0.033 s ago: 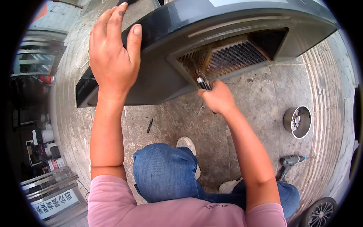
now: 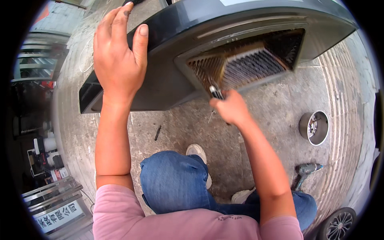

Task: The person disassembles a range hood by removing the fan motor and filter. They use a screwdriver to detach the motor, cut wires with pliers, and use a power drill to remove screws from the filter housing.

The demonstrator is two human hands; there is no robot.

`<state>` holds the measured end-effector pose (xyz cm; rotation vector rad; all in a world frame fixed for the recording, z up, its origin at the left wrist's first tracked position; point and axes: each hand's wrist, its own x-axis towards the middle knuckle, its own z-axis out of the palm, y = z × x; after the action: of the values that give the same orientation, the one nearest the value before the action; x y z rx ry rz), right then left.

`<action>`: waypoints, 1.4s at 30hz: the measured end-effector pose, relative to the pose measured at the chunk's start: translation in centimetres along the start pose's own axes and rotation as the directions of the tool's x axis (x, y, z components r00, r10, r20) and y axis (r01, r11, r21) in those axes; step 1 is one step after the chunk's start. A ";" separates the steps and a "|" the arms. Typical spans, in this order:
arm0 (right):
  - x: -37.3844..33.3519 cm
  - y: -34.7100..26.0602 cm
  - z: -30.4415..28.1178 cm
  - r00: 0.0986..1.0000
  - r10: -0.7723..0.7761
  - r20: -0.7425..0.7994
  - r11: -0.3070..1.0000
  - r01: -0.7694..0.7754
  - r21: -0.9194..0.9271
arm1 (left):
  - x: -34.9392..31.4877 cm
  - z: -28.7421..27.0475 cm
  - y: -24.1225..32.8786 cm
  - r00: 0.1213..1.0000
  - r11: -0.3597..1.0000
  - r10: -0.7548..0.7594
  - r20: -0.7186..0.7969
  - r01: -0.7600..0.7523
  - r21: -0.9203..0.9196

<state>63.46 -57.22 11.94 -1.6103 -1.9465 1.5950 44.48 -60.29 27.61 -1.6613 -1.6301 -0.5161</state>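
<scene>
A dark range hood (image 2: 160, 80) lies tilted across the far side of the ground. My left hand (image 2: 120, 60) rests on its left upper edge, fingers stretched out and thumb apart. Set into the hood's underside is a greasy, slatted filter panel (image 2: 252, 66), brown and black with grime. My right hand (image 2: 232, 106) is closed round a small hand tool (image 2: 216, 92) with a black body and a bright metal end. Its tip is at the panel's lower left corner; blur and fingers hide its exact kind.
A round metal bowl (image 2: 314, 128) holding small parts stands to the right on the paving. Nearer lies a cordless drill (image 2: 306, 170), and a thin black rod-like piece (image 2: 158, 133) is left of my shoe (image 2: 197, 152). A car wheel (image 2: 340, 226) shows at lower right.
The filter panel has tilted outward at its lower edge, and a wider dark gap shows above it. My right hand and tool have shifted slightly nearer; my left hand stays on the hood.
</scene>
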 end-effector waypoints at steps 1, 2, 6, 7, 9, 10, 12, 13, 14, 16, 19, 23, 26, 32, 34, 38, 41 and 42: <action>-0.9 0.9 -0.8 0.989 0.024 0.149 0.999 -0.030 0.036 | -0.3 0.1 -0.3 1.000 1.000 0.001 0.001 -0.001 0.026; -1.8 2.1 -1.3 0.987 0.044 0.157 0.998 -0.049 0.027 | -0.5 0.2 -0.5 1.000 0.999 0.003 -0.001 -0.003 0.049; -3.2 5.4 -3.5 0.985 0.114 0.131 0.992 -0.120 0.035 | -1.0 0.1 -1.3 1.000 0.992 0.003 -0.029 0.000 0.127; -2.9 6.0 -3.8 0.990 0.089 0.114 0.996 -0.091 0.018 | -0.8 -0.1 -0.7 1.000 0.991 -0.008 -0.007 0.009 0.130; -2.8 7.0 -5.2 0.988 0.093 0.123 0.994 -0.084 -0.077 | -0.4 -0.8 0.4 0.999 0.989 -0.033 0.038 0.027 0.145; -3.2 7.0 -6.0 0.985 0.075 0.154 0.992 -0.058 -0.109 | -0.2 -1.3 0.8 0.999 0.993 -0.017 0.027 0.014 0.114; -4.0 7.1 -7.9 0.976 0.040 0.215 0.985 -0.002 -0.173 | 0.1 -2.2 1.8 1.000 0.999 0.015 0.004 -0.015 0.051; -4.4 6.9 -9.4 0.970 0.109 0.219 0.963 -0.049 -0.265 | 0.2 -2.6 2.4 0.999 1.000 0.029 -0.011 -0.029 0.008; -4.5 7.4 -11.1 0.965 0.123 0.233 0.959 -0.056 -0.277 | 0.3 -3.0 2.9 0.997 0.997 0.066 -0.036 -0.068 -0.045; -5.1 8.6 -14.8 0.970 0.130 0.203 0.966 -0.077 -0.247 | 0.4 -3.6 3.9 0.987 0.977 0.131 -0.092 -0.144 -0.155; -7.4 9.9 -19.4 0.998 0.049 0.038 0.999 -0.048 -0.021 | -0.1 -4.4 5.6 0.989 0.945 0.147 -0.010 -0.143 -0.293; -10.0 14.1 -23.3 0.979 0.184 -0.092 0.970 -0.166 0.176 | -2.5 -2.8 7.7 0.955 0.865 0.268 0.127 -0.180 -0.468; -13.1 17.2 -24.3 0.952 0.286 -0.110 0.924 -0.244 0.294 | -4.1 -1.4 9.4 0.875 0.803 0.388 0.291 -0.165 -0.573; -17.9 23.4 -23.6 0.893 0.447 -0.042 0.813 -0.387 0.436 | -6.2 1.7 9.9 0.704 0.789 0.471 0.532 -0.067 -0.611; -18.6 27.3 -22.8 0.863 0.505 0.004 0.781 -0.459 0.424 | -6.7 2.8 10.4 0.643 0.789 0.505 0.575 -0.075 -0.610; -18.2 30.0 -19.6 0.838 0.540 0.073 0.726 -0.508 0.463 | -7.2 4.0 11.1 0.493 0.825 0.517 0.700 -0.071 -0.560; -17.7 30.3 -17.9 0.823 0.541 0.174 0.749 -0.565 0.346 | -7.9 4.5 11.1 0.434 0.816 0.537 0.723 -0.051 -0.576; -17.4 30.1 -17.8 0.812 0.541 0.221 0.763 -0.584 0.278 | -8.0 4.6 11.1 0.416 0.817 0.544 0.729 -0.062 -0.574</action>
<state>101.09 -64.32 4.40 -2.0984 -1.1661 2.1435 53.44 -61.36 16.34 -2.8740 -1.8342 0.2914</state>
